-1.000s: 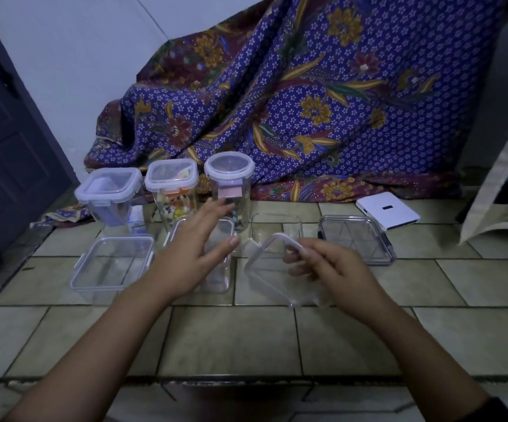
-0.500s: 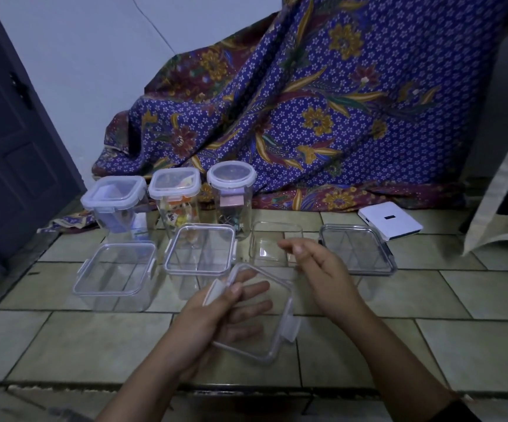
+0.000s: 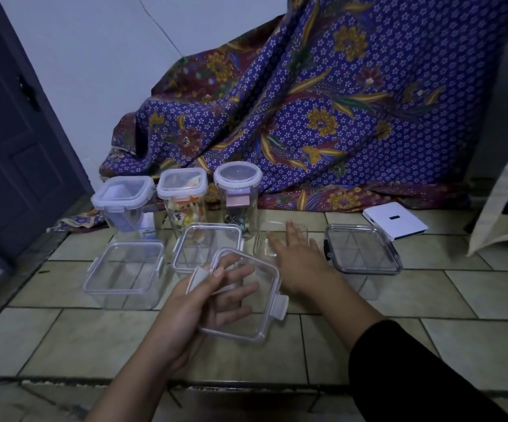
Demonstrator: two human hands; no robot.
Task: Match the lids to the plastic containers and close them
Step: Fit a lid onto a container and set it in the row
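The left hand grasps a clear square lid, thumb on its top face, fingers beneath. The lid is tilted above the tiled floor, just in front of an open clear container. The right hand is released, fingers spread, over a small clear container right of that container.

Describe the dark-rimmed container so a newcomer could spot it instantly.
Start at the blue patterned cloth draped at the back, then drop to the tiled floor before it. In the front row of clear boxes, the dark-rimmed container sits farthest right; its neighbours have pale rims.
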